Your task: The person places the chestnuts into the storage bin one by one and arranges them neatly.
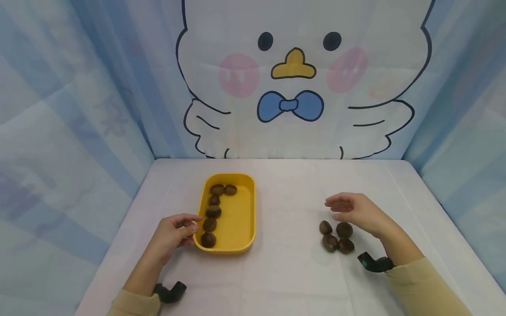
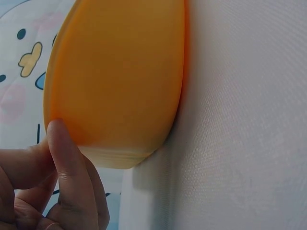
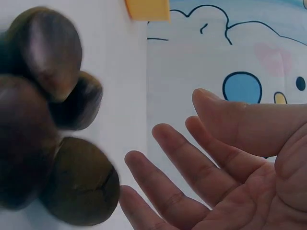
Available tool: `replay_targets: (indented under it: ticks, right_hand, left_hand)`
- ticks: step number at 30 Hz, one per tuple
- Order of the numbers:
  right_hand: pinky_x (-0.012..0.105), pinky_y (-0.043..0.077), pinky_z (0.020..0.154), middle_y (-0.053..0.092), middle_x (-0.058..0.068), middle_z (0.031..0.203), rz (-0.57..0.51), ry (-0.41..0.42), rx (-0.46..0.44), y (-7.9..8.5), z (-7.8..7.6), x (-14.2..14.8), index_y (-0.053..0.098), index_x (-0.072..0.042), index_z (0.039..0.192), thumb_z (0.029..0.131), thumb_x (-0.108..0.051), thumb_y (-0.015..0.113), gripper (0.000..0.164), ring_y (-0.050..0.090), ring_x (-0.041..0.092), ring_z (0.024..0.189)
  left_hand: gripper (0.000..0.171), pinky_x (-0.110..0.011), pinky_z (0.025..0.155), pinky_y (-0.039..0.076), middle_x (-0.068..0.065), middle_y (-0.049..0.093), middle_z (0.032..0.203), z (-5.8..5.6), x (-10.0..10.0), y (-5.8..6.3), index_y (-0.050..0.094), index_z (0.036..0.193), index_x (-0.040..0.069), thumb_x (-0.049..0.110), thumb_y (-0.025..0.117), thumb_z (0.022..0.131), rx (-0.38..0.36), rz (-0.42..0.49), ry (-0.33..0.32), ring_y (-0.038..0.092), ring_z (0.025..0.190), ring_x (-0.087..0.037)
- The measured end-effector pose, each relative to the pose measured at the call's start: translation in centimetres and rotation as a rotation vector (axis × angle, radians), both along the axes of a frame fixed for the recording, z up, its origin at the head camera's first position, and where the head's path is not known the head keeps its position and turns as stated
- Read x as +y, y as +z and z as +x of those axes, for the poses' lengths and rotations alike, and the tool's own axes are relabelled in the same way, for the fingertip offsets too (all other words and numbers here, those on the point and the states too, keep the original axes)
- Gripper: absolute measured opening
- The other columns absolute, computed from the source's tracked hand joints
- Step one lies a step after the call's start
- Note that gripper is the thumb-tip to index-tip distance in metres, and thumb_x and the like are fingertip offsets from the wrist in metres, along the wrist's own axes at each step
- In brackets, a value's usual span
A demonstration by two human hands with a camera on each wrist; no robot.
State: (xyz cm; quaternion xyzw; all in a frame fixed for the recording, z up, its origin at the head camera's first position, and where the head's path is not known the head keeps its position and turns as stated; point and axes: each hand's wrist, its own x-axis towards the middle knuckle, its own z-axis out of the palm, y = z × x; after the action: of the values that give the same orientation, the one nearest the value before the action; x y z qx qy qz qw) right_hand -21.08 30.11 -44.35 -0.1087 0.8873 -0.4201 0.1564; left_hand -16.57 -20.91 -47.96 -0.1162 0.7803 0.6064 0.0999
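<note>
left hand (image 1: 172, 231) pinches rim of yellow tray (image 1: 237, 219); 6 chestnuts (image 1: 213, 211) inside. right hand (image 1: 361, 211) loosely open, holds nothing, just beside 4 chestnuts (image 1: 345, 230) on white tablecloth (image 1: 288, 276). likely picking-up step; next calls for fingertips closing round 1.

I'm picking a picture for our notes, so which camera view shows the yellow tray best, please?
The head view: it shows nearly the whole yellow tray from above, nuts inside. The left wrist view shows its outside close up; the right wrist view, just a small piece.
</note>
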Motion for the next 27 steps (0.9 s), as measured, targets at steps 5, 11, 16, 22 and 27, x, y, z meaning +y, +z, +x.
replay_targets:
  ticks: [5,11,16,22,27]
  right_hand:
    - [0.063,0.053,0.112,0.067,0.020,0.146,0.054,-0.037,-0.005,-1.3,0.9,1.6,0.062,-0.002,0.145,0.101,-0.012,0.072,0.046,0.061,0.045,0.140]
    - [0.055,0.059,0.106,0.068,0.022,0.145,0.063,-0.043,0.002,-2.3,1.3,2.7,0.061,0.000,0.144,0.099,-0.010,0.074,0.048,0.062,0.046,0.137]
    - [0.031,0.062,0.094,0.068,0.024,0.143,0.050,-0.040,-0.012,-2.5,1.5,3.2,0.062,0.003,0.143,0.097,-0.006,0.076,0.050,0.064,0.046,0.135]
    - [0.022,0.060,0.084,0.070,0.025,0.139,0.033,-0.030,-0.025,-2.8,1.8,3.6,0.061,0.004,0.143,0.095,-0.005,0.077,0.051,0.070,0.040,0.125]
    - [0.022,0.058,0.084,0.073,0.022,0.134,0.043,-0.029,-0.027,-3.1,2.0,3.7,0.063,0.002,0.142,0.094,-0.006,0.077,0.051,0.070,0.037,0.122]
  left_hand:
    - [0.031,-0.027,0.062,0.064,-0.005,0.063,0.090,0.1,0.3,-0.1,0.073,0.130,-0.004,0.000,0.072,0.099,-0.001,0.003,-0.001,0.064,0.070,-0.015]
    - [0.030,-0.027,0.061,0.063,-0.005,0.062,0.090,0.1,0.2,0.2,0.074,0.129,-0.003,0.001,0.072,0.099,0.018,-0.018,-0.002,0.063,0.070,-0.017]
    - [0.031,-0.027,0.061,0.064,-0.004,0.062,0.090,0.1,0.2,0.1,0.074,0.129,-0.002,0.002,0.073,0.099,0.010,-0.022,0.002,0.064,0.071,-0.016]
    - [0.030,-0.026,0.063,0.064,-0.005,0.063,0.091,0.1,0.3,0.2,0.074,0.129,-0.001,0.002,0.072,0.099,0.000,-0.023,0.011,0.064,0.072,-0.017]
    - [0.030,-0.025,0.063,0.064,-0.006,0.063,0.092,0.1,0.2,0.3,0.075,0.129,-0.001,0.002,0.072,0.099,0.001,-0.024,0.010,0.064,0.072,-0.016]
